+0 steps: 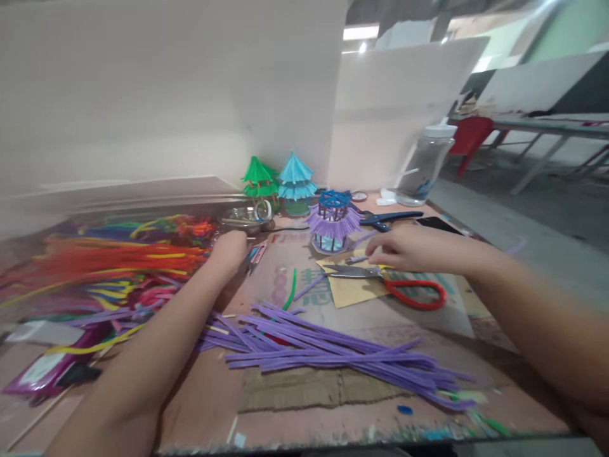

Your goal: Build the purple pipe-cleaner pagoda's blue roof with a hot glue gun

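My right hand (397, 249), its fingers curled together, is low over the table by the handle end of a pair of red-handled scissors (419, 295). A short pen-like piece (356, 259) lies at its fingertips; whether they grip it is unclear. Beneath the scissors is a yellow paper square (347, 292). My left hand (231, 249) reaches to the table beside a small pink-and-teal cutter (257, 255), its fingers mostly hidden behind the hand. Between the hands stands a purple-and-blue pipe-cleaner pavilion (333, 222). Nearer me lies a loose spread of purple pipe cleaners (333, 349).
Green (259, 178) and light-blue (295, 178) tiered models stand at the back, near a dish (242, 217). Orange pipe cleaners (118, 254) cover the left. Dark-handled pliers (392, 218), a phone (435, 224) and a water bottle (425, 168) are at back right.
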The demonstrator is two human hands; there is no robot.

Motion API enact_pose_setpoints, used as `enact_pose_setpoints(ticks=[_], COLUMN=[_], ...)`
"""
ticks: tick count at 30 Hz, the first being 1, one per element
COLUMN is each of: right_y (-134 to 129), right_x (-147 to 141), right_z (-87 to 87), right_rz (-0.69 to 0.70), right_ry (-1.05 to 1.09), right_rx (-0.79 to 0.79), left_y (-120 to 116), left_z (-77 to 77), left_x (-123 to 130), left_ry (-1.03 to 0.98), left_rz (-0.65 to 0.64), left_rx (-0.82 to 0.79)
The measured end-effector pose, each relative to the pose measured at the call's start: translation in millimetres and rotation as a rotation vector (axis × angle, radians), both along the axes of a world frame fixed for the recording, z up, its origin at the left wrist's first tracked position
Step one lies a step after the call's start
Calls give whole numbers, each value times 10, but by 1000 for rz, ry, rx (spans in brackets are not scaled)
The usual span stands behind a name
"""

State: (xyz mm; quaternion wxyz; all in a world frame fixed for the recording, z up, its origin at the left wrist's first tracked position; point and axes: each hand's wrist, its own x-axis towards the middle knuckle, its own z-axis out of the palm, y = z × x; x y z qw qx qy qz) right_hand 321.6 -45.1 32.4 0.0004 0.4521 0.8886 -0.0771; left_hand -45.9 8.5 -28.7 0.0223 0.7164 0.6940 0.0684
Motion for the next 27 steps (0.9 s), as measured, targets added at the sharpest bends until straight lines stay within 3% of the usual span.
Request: enact_pose_setpoints(ticks=[3, 6, 9, 12, 15, 19, 24, 27], right_y=[-136, -243, -297, -293, -262, -213, -153, -211], right_x=[-131, -257, -355, -429, -473, -414, -222, -187], right_z=[-38, -229, -549, -873, -1029, -920, -824, -895], right_rz=[67, 62, 9, -70, -172, -192, -282, -183], right_ry=[120, 389, 739, 1054, 1150, 1059, 1001, 1029], right_rx=[-89, -204, -477, -781, -879, -840, -514, -314], left_y=[-212, -576, -870, -963, -965, -992, -947, -894], left_z=[158, 196, 77, -102, -220, -263, -354, -411], left_x=[253, 686, 1068, 1243, 1270, 1266, 1272, 1294], left_ry=[15, -110, -255, -299, -290, -348, -257, -193], left_rz=[-95, -386, -591, -613, -638, -618, -610, -703], left_rx=[22, 58, 6, 35, 84, 99, 22, 92])
